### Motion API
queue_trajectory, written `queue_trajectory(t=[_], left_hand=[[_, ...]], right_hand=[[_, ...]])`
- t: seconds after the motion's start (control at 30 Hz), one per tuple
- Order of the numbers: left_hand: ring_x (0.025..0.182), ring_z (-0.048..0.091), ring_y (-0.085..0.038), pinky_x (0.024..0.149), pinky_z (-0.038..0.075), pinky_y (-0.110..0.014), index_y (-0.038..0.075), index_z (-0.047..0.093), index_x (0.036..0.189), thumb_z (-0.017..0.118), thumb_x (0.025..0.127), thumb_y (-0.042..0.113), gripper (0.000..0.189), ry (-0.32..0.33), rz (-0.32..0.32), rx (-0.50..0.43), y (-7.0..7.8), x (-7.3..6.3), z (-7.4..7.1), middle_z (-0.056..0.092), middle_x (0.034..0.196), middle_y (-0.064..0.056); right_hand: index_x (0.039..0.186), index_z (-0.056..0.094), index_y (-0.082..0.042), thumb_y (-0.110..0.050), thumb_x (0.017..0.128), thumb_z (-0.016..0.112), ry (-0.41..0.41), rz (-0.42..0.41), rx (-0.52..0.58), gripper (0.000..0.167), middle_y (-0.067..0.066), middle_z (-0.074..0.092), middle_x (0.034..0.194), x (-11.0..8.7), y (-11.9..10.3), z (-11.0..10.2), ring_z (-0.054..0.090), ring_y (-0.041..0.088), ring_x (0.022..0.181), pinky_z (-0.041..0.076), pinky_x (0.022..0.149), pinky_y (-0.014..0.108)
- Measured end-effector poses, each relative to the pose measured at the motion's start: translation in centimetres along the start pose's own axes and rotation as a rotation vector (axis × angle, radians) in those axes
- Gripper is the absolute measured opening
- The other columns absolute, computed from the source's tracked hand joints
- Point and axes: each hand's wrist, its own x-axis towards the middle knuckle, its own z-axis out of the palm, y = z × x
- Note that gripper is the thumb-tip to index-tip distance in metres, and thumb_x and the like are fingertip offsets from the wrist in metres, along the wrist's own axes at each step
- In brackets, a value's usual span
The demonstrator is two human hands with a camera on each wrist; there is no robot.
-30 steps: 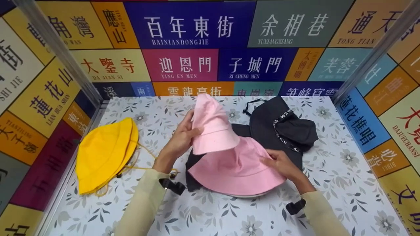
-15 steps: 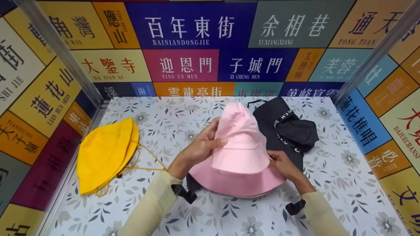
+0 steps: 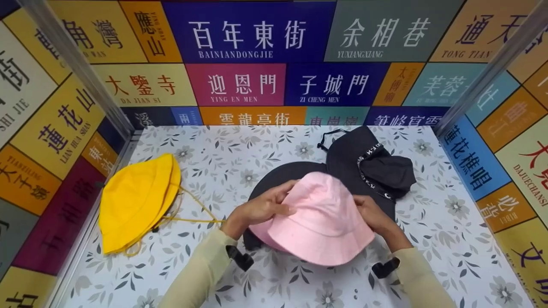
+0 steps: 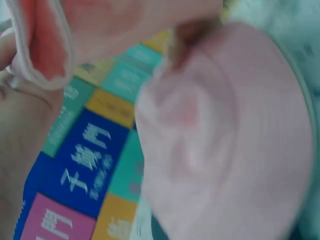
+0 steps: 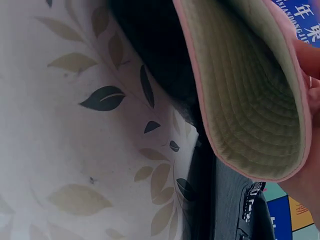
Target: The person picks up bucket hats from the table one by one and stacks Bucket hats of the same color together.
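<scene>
The light pink bucket hat (image 3: 323, 237) is in my left hand (image 3: 262, 207), which pinches it at its left side. Behind and below it, mostly hidden in the head view, is a deeper pink bucket hat (image 3: 264, 233). My right hand (image 3: 374, 214) grips that second hat at its right side. In the right wrist view its cream stitched lining (image 5: 250, 100) faces the camera, with fingers of the right hand (image 5: 311, 95) at the rim. The left wrist view shows a folded pink brim (image 4: 67, 55) near the left hand (image 4: 25, 110).
A black hat (image 3: 274, 179) lies under the pink ones. Beside it, at the back right, rests another black hat (image 3: 349, 149) with a lettered band and cord. A yellow hat (image 3: 137, 201) with cords lies at left on the floral table (image 3: 205, 149). Lettered panels (image 3: 239, 85) enclose the table.
My left hand has moved right and then down with the light pink hat, bringing it in front of the deeper pink one. My right hand has stayed nearly in place.
</scene>
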Motion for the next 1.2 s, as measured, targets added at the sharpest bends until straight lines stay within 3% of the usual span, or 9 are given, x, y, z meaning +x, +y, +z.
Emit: queue_trajectory(t=[0.1, 0.27, 0.33, 0.47, 0.53, 0.67, 0.83, 1.0, 1.2], left_hand=[[0.09, 0.063, -0.01, 0.073, 0.054, -0.023, 0.001, 0.029, 0.153, 0.049, 0.092, -0.01, 0.065, 0.061, -0.048, 0.087, -0.9, -0.6, -1.3, 0.063, 0.112, -0.001], [0.098, 0.059, -0.013, 0.079, 0.051, -0.025, 0.006, 0.036, 0.151, 0.052, 0.091, -0.007, 0.063, 0.158, -0.079, 0.199, -1.8, -1.3, -3.1, 0.059, 0.122, -0.008], [0.104, 0.057, -0.015, 0.084, 0.05, -0.025, 0.007, 0.038, 0.15, 0.052, 0.091, -0.007, 0.063, 0.185, -0.074, 0.232, -2.1, -1.6, -3.7, 0.057, 0.128, -0.011], [0.105, 0.057, -0.015, 0.088, 0.048, -0.026, 0.005, 0.043, 0.147, 0.05, 0.088, -0.011, 0.062, 0.268, -0.067, 0.297, -2.8, -2.3, -4.4, 0.058, 0.133, -0.018], [0.103, 0.058, -0.014, 0.087, 0.048, -0.026, 0.001, 0.044, 0.145, 0.049, 0.085, -0.013, 0.062, 0.321, -0.077, 0.323, -3.2, -2.6, -4.6, 0.058, 0.135, -0.022], [0.1, 0.059, -0.012, 0.086, 0.048, -0.025, -0.005, 0.047, 0.141, 0.049, 0.083, -0.014, 0.059, 0.399, -0.12, 0.381, -4.1, -3.2, -4.7, 0.059, 0.133, -0.027], [0.103, 0.062, -0.019, 0.09, 0.048, -0.026, -0.007, 0.052, 0.135, 0.051, 0.086, -0.009, 0.049, 0.457, -0.155, 0.513, -5.0, -3.4, -4.4, 0.065, 0.123, -0.028], [0.113, 0.062, -0.029, 0.096, 0.048, -0.029, -0.006, 0.057, 0.131, 0.056, 0.09, -0.004, 0.041, 0.517, -0.16, 0.569, -5.6, -3.4, -4.1, 0.065, 0.123, -0.025], [0.118, 0.061, -0.032, 0.103, 0.048, -0.041, -0.005, 0.056, 0.132, 0.063, 0.091, 0.001, 0.042, 0.532, -0.202, 0.676, -6.1, -3.7, -3.9, 0.064, 0.127, -0.022]], right_hand=[[0.114, 0.07, 0.002, -0.007, 0.1, 0.053, -0.015, 0.046, 0.018, 0.024, -0.017, 0.071, 0.094, 0.1, -0.2, 0.2, 0.062, 0.0, 0.088, 0.049, 0.08, 0.016], [0.102, 0.072, -0.009, -0.028, 0.107, 0.047, -0.036, 0.085, 0.104, 0.031, -0.013, 0.07, 0.09, 0.0, -0.3, 0.2, 0.063, 0.002, 0.085, 0.051, 0.078, 0.019], [0.099, 0.069, -0.007, -0.029, 0.106, 0.048, -0.051, 0.077, 0.076, 0.031, -0.011, 0.067, 0.086, 0.0, -0.3, 0.1, 0.061, 0.003, 0.081, 0.05, 0.074, 0.019], [0.122, 0.061, 0.009, -0.017, 0.099, 0.061, -0.12, 0.035, -0.012, 0.035, -0.003, 0.069, 0.098, 0.1, -0.1, 0.0, 0.063, 0.003, 0.085, 0.051, 0.079, 0.017], [0.136, 0.052, 0.012, -0.012, 0.092, 0.069, -0.151, 0.025, -0.038, 0.053, 0.005, 0.07, 0.109, 0.1, 0.0, 0.0, 0.065, 0.004, 0.089, 0.053, 0.083, 0.017], [0.14, 0.049, 0.01, -0.009, 0.085, 0.077, -0.163, 0.033, -0.043, 0.065, 0.014, 0.069, 0.113, -0.1, -0.1, 0.1, 0.066, 0.005, 0.09, 0.053, 0.084, 0.017], [0.139, 0.048, 0.012, -0.009, 0.086, 0.075, -0.164, 0.011, -0.049, 0.064, 0.019, 0.068, 0.117, -0.1, -0.1, 0.3, 0.065, 0.005, 0.093, 0.052, 0.085, 0.016], [0.138, 0.046, 0.017, -0.007, 0.091, 0.07, -0.188, -0.032, -0.045, 0.059, 0.027, 0.064, 0.121, 0.0, 0.1, 0.3, 0.064, 0.004, 0.095, 0.052, 0.085, 0.015], [0.135, 0.046, 0.019, -0.002, 0.094, 0.063, -0.227, -0.078, -0.017, 0.05, 0.012, 0.068, 0.111, -0.1, 0.5, 0.0, 0.064, 0.003, 0.088, 0.053, 0.08, 0.016]])
